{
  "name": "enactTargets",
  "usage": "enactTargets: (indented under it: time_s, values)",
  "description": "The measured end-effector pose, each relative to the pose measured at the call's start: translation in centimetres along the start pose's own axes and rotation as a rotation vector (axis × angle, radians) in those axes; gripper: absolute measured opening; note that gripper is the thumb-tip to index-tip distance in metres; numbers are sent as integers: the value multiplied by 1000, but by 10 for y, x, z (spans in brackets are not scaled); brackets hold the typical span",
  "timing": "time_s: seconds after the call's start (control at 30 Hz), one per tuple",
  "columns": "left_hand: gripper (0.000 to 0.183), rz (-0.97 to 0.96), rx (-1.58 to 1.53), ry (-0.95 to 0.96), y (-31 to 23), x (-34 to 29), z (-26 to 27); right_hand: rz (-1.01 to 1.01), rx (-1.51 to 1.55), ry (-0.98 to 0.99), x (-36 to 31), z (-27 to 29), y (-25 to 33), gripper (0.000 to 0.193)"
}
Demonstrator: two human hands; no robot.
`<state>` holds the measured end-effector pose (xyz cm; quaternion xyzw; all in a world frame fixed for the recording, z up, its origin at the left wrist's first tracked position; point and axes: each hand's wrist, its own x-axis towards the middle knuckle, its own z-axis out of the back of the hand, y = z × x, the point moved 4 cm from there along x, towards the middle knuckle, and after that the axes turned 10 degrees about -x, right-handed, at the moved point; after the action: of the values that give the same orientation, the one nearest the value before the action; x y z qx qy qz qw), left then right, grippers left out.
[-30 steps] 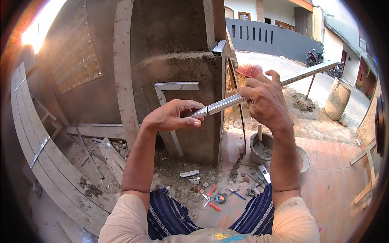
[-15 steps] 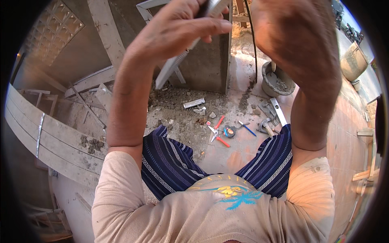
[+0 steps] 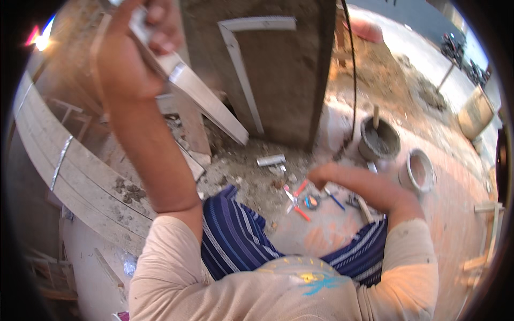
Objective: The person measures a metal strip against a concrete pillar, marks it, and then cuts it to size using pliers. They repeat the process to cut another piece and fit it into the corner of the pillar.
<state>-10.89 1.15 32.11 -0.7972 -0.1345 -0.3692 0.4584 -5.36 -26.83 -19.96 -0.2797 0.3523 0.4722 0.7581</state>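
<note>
My left hand (image 3: 127,67), raised at the upper left, is closed around a long pale trim strip (image 3: 211,104) that slants down toward the base of a grey plastered panel (image 3: 289,80). White strips form an angled frame (image 3: 243,80) on that panel. My right hand (image 3: 322,174) is low over the floor, bent down at the wrist; its fingers are hidden or blurred. Right beside it lie red-handled snips (image 3: 302,214), partly behind the hand, a round tape measure (image 3: 311,201) and a blue pen (image 3: 335,201). A short white offcut (image 3: 271,160) rests on the rubble.
A bucket of grey mortar (image 3: 379,140) with a handle sticking out stands to the right, near a second, paler bucket (image 3: 418,170). A wooden-handled tool (image 3: 365,209) lies by my right knee. Curved boards (image 3: 80,176) run along the left. A dark cable (image 3: 353,69) hangs beside the panel.
My right hand has come down from overhead to the tools on the floor. My left hand has moved left, with the strip still in it. The view has shifted, showing more panel.
</note>
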Motion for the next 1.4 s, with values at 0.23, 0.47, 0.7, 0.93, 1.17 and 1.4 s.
enactTargets:
  time_s: [0.23, 0.47, 0.7, 0.93, 1.17, 1.4]
  values:
    - [40, 1, -194, -86, -20, 8, 29, 113, 206, 251, 91, -41, 118, 31]
    - [41, -9, -220, -247, -24, 2, 58, 64, 303, 140, 92, -74, 119, 24]
    - [51, -62, -279, -227, -29, 0, 81, -150, 294, 78, 72, -56, 129, 26]
    - [57, -119, -247, -331, -31, 1, 82, -124, 575, -153, 70, -46, 64, 42]
    - [47, -158, -168, -683, -22, -1, 100, 388, 769, -189, -66, 86, 59, 56]
    - [46, -129, -170, -816, -3, 6, 117, 596, 788, -523, -51, 92, 104, 52]
